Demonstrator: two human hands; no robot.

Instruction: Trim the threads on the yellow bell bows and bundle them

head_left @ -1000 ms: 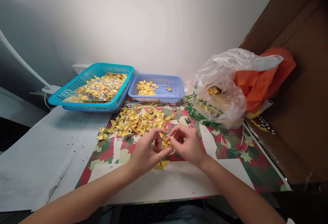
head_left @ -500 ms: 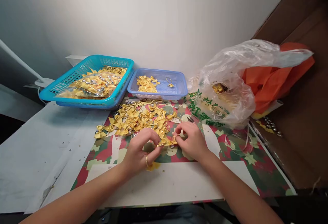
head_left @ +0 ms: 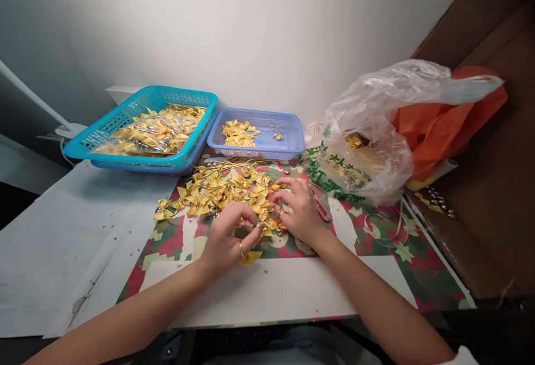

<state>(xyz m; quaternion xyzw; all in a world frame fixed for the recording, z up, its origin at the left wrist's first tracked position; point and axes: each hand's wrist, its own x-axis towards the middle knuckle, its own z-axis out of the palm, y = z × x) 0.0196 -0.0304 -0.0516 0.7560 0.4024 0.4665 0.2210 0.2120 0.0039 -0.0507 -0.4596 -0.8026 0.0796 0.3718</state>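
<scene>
My left hand (head_left: 229,235) is closed in a pinch, thumb against index finger, on a bit of gold wire. A yellow ribbon bow (head_left: 251,258) shows just under that hand and seems to belong to the wire. My right hand (head_left: 298,209) reaches over the right edge of a pile of yellow bows (head_left: 228,189) with gold wire loops and silver beads. Its fingers are apart and curved, the tips touching or just above the bows there; nothing is clearly held. Beside its wrist lies a pink-handled tool (head_left: 321,208).
A turquoise basket (head_left: 184,160) at the back left holds a bag of bows and beads. Next to it a blue basket (head_left: 288,154) contains bows. On the right stand a clear plastic bag (head_left: 384,97), an orange bag (head_left: 443,131) and brown cardboard (head_left: 493,198). White paper (head_left: 292,292) covers the front edge.
My right hand has moved up and away from the left, its pinch loosening into spread fingers over the pile. The pink handle now shows. My left hand keeps its pinch almost in place.
</scene>
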